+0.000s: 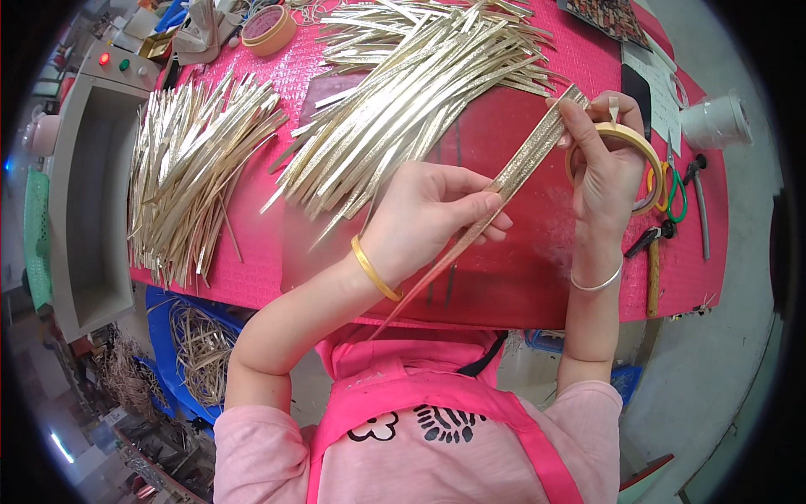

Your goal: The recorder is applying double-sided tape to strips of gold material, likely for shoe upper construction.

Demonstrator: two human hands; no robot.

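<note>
A flat bundle of gold strips [537,144] slants between my two hands, above the dark red mat [512,290]. My left hand [445,206] pinches it near the middle, and its narrow tail trails down toward my apron. The upper end is pinched between thumb and finger of my right hand [606,181]. A roll of cream tape [654,158] hangs around the fingers of that same hand, with a short bit of tape [613,107] sticking up at the fingers. Beyond my left hand lies a large pile of gold strips [411,109].
At the left are another strip pile [197,168] and a grey machine housing [88,202]. Scissors [676,197], a hammer [653,277] and a white spool [718,122] lie at the right. A blue bin [168,344] with strip scraps stands below the table's left edge.
</note>
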